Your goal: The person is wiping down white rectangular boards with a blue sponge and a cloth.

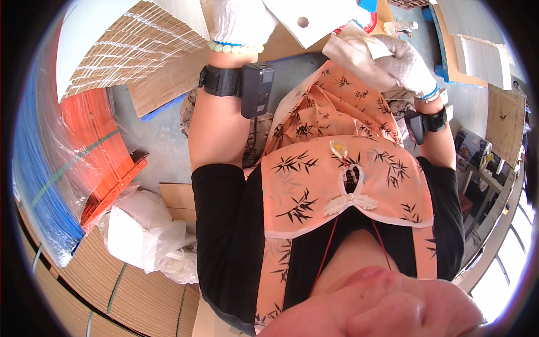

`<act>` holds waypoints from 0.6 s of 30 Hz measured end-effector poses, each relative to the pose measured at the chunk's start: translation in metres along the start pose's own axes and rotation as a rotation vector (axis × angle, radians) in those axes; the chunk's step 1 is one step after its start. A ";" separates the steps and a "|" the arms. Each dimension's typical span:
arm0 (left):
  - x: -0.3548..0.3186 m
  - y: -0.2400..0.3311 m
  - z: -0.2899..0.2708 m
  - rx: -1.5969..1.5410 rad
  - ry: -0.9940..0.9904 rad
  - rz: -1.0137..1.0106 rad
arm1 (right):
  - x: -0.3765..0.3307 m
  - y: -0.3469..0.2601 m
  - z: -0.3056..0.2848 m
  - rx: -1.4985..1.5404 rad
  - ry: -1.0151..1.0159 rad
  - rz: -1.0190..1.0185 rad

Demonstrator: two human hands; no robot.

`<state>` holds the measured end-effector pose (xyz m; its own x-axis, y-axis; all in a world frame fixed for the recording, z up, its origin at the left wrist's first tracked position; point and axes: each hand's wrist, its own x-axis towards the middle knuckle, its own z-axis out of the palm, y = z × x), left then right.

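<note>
My right hand [412, 64], in a white knitted glove, is closed on a crumpled off-white cloth [353, 56]. The cloth hangs in front of the peach apron with dark bamboo prints. At the upper edge, my left hand [241, 22] wears a similar white glove; its fingers run out of the picture, so I cannot see whether they grip anything. Just right of that hand lies a white panel [303, 25] with a round hole. Whether the left hand touches the panel cannot be made out. Both wrists carry black strapped devices.
A stack of slatted cardboard pieces [140, 45] stands at the upper left. Below it are orange parts [98, 140] and blue sheets in clear film. White plastic bags [146, 230] lie near stacked cardboard [146, 297]. A clear bottle [401, 27] sits beyond my right hand.
</note>
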<state>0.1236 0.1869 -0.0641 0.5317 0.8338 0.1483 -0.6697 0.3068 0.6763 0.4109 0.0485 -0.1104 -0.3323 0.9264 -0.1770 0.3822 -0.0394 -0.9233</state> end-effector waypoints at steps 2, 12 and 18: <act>-0.004 0.002 -0.002 0.055 0.068 0.033 | 0.020 -0.013 0.001 -0.271 0.011 0.179; -0.016 0.011 -0.007 0.724 0.177 0.087 | 0.136 0.097 0.074 -0.007 0.104 0.354; -0.023 0.014 -0.004 0.017 0.367 0.032 | 0.167 0.129 0.107 0.538 0.132 0.404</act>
<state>0.0999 0.1737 -0.0606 0.2871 0.9530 -0.0967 -0.6730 0.2726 0.6876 0.3126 0.1586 -0.2955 -0.1327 0.8364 -0.5318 -0.0392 -0.5405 -0.8404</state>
